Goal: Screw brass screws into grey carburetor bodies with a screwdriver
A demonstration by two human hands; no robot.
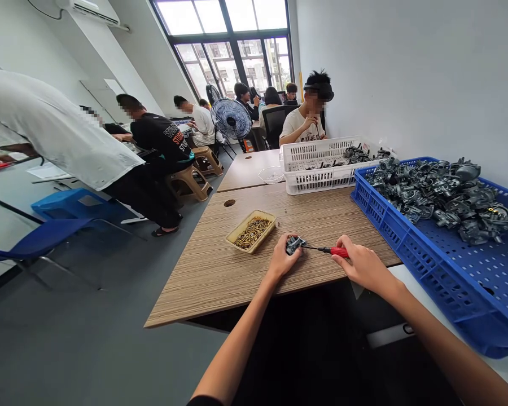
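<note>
My left hand [284, 257] is closed around a small grey metal carburetor body [295, 244], low over the table near its front edge. A screwdriver [339, 251] with a red handle and dark shaft is gripped in my right hand [358, 260]. Its shaft points left and its tip reaches the carburetor body's right side; the exact contact is too small to make out. Just left of my left hand stands a pale yellow tray [232, 246] filled with small brass-coloured parts. A couple of tiny metal pieces [278, 224] lie beside that tray.
A blue crate [410, 248] heaped with grey carburetor bodies [432, 192] stands on the right. Behind it is a white crate [317, 183] holding more of them. A clear plastic tray [271, 175] lies left of the white crate. Across the wood-grain table [195, 282] sits another person [307, 115].
</note>
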